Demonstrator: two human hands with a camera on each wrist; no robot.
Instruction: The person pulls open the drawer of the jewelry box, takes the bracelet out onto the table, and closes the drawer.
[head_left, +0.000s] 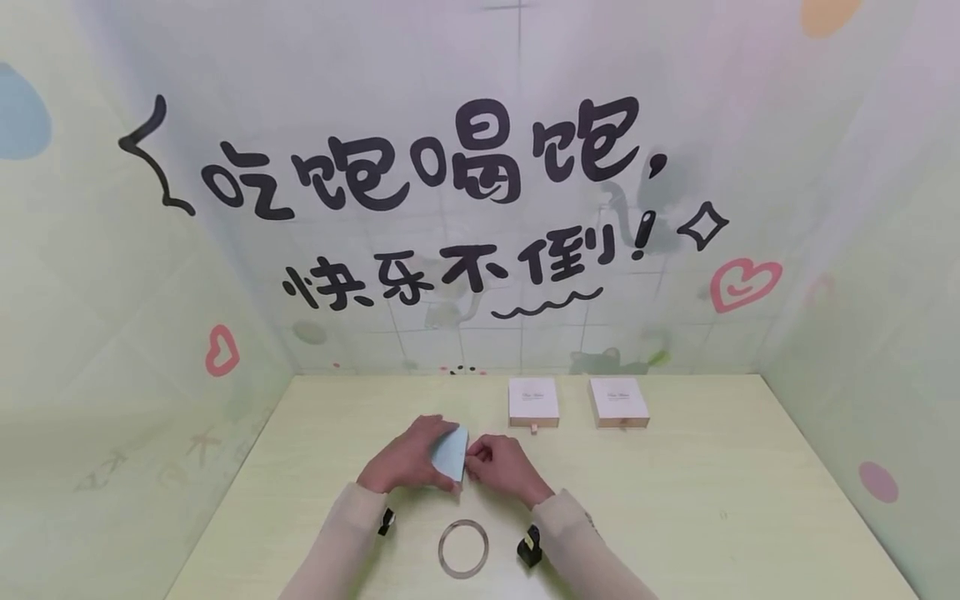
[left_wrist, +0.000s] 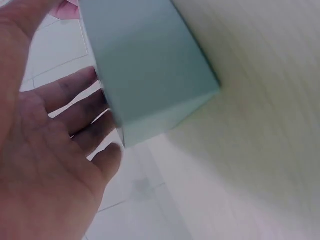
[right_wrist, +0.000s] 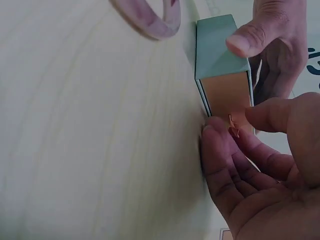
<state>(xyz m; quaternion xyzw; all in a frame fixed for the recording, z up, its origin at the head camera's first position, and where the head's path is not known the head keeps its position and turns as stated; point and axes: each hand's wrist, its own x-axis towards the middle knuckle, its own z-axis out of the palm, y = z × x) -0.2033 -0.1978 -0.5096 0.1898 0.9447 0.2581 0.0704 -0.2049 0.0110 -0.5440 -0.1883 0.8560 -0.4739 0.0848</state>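
Observation:
My left hand (head_left: 411,454) grips a pale blue-green drawer box (head_left: 450,457), its thumb on one face and fingers along another. In the left wrist view the box (left_wrist: 150,65) looks tilted because of the camera angle. At the box's near right end is my right hand (head_left: 506,467). The right wrist view shows a brown drawer front (right_wrist: 225,95) inside the sleeve, with a small ribbon pull tab (right_wrist: 232,122). The right forefinger touches the tab's tip, while the thumb stands slightly apart from it. A translucent bangle (head_left: 463,549) lies on the table between the forearms.
Two white-topped boxes with pinkish-brown fronts stand at the back: one box (head_left: 534,402) with a small pull tab, and another box (head_left: 618,402) to its right. The pale wooden table (head_left: 697,500) is enclosed by printed walls (head_left: 465,50) behind and at both sides.

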